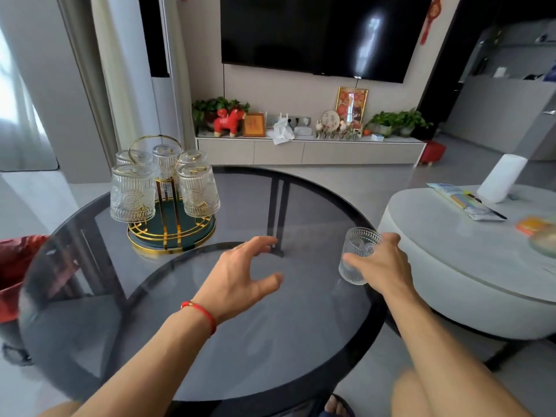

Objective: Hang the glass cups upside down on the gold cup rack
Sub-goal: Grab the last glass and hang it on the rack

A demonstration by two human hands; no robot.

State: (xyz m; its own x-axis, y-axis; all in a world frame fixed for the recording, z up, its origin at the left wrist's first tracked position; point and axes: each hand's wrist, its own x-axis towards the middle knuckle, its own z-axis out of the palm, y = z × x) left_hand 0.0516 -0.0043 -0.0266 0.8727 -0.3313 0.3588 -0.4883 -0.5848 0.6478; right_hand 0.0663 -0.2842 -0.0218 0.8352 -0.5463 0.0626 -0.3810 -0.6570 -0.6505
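Round table [301, 341], smoked glass top, dark rim. Near its far left edge: gold wire cup rack [168, 212] with ring handle and green round base, carrying five ribbed, embossed clear glass cups, all hung upside down. At the right edge: one matching glass cup [358, 254], upright, gripped around its side by the right hand [382, 266]. Left hand [240, 278], red cord at the wrist, hovers mid-table, fingers spread and curved, holding nothing.
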